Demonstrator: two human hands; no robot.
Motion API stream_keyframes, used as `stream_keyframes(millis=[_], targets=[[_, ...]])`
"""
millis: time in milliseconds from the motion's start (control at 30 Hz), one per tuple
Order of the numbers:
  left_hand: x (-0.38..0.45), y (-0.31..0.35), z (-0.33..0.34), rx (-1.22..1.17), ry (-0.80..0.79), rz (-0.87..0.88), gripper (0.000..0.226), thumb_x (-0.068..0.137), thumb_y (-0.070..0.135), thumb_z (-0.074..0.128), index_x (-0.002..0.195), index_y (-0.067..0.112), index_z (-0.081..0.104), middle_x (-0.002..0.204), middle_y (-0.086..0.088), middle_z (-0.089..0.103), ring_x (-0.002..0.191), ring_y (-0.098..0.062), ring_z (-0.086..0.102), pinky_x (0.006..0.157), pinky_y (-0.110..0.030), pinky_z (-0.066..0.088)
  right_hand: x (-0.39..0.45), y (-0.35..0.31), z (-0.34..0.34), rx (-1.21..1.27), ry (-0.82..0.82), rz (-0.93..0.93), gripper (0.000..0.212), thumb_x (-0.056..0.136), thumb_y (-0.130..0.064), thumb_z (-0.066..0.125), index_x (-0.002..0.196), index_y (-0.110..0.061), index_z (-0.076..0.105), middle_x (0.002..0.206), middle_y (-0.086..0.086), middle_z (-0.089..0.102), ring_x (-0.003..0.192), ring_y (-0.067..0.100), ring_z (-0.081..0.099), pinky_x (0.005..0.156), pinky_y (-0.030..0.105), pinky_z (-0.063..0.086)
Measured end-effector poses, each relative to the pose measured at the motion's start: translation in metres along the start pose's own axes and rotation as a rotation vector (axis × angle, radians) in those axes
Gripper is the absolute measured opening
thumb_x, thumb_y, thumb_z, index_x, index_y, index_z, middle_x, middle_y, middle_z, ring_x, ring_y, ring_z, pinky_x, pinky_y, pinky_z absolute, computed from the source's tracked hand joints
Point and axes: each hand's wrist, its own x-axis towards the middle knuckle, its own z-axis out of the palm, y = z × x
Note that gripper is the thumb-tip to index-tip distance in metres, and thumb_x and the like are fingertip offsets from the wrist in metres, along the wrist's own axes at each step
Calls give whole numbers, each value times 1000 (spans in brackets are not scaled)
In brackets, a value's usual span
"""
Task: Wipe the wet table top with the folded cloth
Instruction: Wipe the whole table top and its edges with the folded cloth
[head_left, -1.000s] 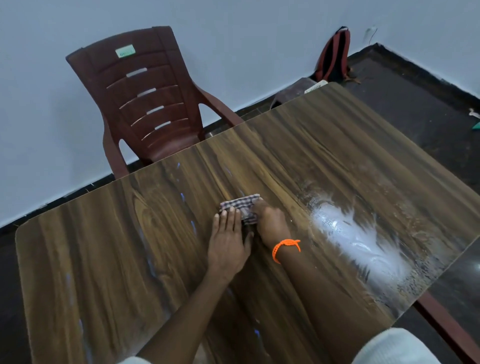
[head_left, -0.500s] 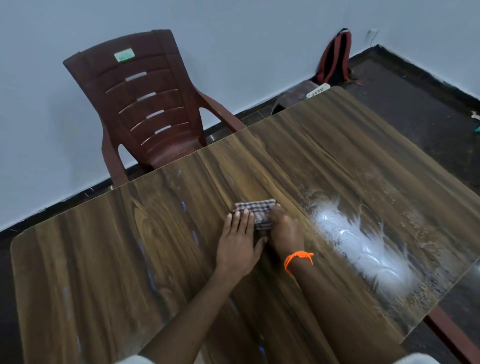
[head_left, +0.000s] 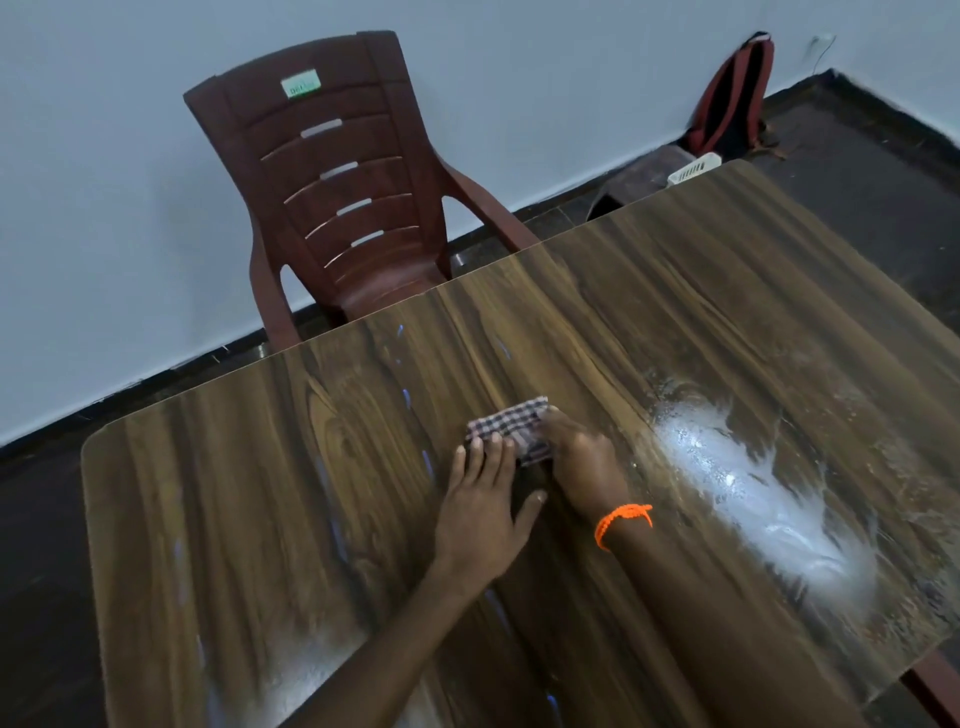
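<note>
- Centre of the frame: the folded checked cloth (head_left: 511, 426) lies flat on the wood-grain table top (head_left: 218, 493), and both hands are on it.
- The left hand (head_left: 480, 512) is spread flat with its fingers extended, the fingertips pressing the cloth's near-left corner. It is not clenched and not pinching.
- The right hand (head_left: 582, 462), with an orange wristband (head_left: 621, 522) on its wrist, is curled over the cloth's right edge. The fingers bend down onto the fabric, and whether they grip a fold underneath can't be told from here.
- It looks like a thin, light woven cloth, soft and floppy, so it would likely bunch or unfold if dragged by one corner. Flat palm pressure across the whole pad should keep it folded.
- Right of centre, the wet patch (head_left: 753, 493) glares white, near the cloth but not touching it. That water appears not yet wiped.
- The laminate looks slick, so the cloth should glide easily, growing heavier and clingier as it soaks.
- Upper left, a maroon plastic chair (head_left: 337, 182) stands beyond the table's far edge.
</note>
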Motion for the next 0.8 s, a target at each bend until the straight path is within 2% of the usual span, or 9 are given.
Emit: stream_keyframes(millis=[67, 167, 200, 267, 367, 567, 667, 800], targets=[[7, 8, 4, -22, -18, 38, 80, 102, 64, 24, 159, 8, 30, 163, -13, 34, 156, -29, 21, 128, -49, 10, -4, 10, -1, 19, 120, 74, 31, 78, -2, 58, 99, -21, 71, 122, -2, 66, 113, 12, 61, 93, 24, 49], [50, 13, -1, 0, 1, 71, 78, 102, 61, 25, 159, 8, 30, 165, -12, 32, 156, -29, 19, 128, -49, 8, 16, 13, -7, 15, 245, 148, 30, 77, 0, 56, 94, -19, 70, 107, 0, 71, 97, 11, 64, 83, 18, 46], [68, 11, -4, 17, 2, 71, 77, 102, 60, 26, 159, 9, 30, 165, -11, 31, 156, -28, 18, 128, -49, 7, 29, 12, -9, -3, 270, 167, 30, 75, 2, 58, 92, -19, 70, 99, 1, 72, 88, 12, 64, 75, 18, 46], [99, 1, -10, 44, -2, 54, 76, 103, 60, 27, 160, 10, 26, 167, -10, 26, 157, -25, 15, 128, -47, 4, 57, 9, -11, -42, 256, 212, 26, 74, 0, 59, 92, -18, 68, 91, 4, 72, 80, 20, 65, 66, 29, 49], [123, -23, -15, 30, 10, -3, 79, 104, 59, 31, 161, 6, 19, 169, -12, 20, 158, -24, 10, 129, -43, 3, 98, -4, -6, -31, 151, 179, 17, 79, -5, 58, 90, -13, 67, 93, 9, 72, 83, 31, 68, 67, 38, 53], [96, -52, -19, 21, 41, -114, 89, 98, 68, 19, 159, 3, 25, 165, -17, 28, 156, -26, 18, 129, -44, 7, 109, -21, 8, -3, -45, -4, 28, 83, -13, 46, 102, -16, 66, 112, 2, 68, 96, 28, 67, 76, 41, 54], [67, -49, -14, 27, 41, -74, 92, 97, 71, 20, 158, 2, 28, 164, -18, 31, 156, -27, 20, 128, -46, 11, 80, -15, 13, 7, -13, -96, 38, 80, -15, 42, 107, -18, 69, 124, 2, 65, 117, 21, 59, 89, 35, 53], [80, -43, -16, 41, -14, -5, 92, 97, 72, 19, 159, 4, 27, 165, -15, 29, 157, -25, 16, 129, -46, 7, 71, -7, 10, 2, 141, -46, 35, 74, -2, 52, 99, -17, 72, 116, 3, 68, 112, 16, 61, 85, 29, 52]])
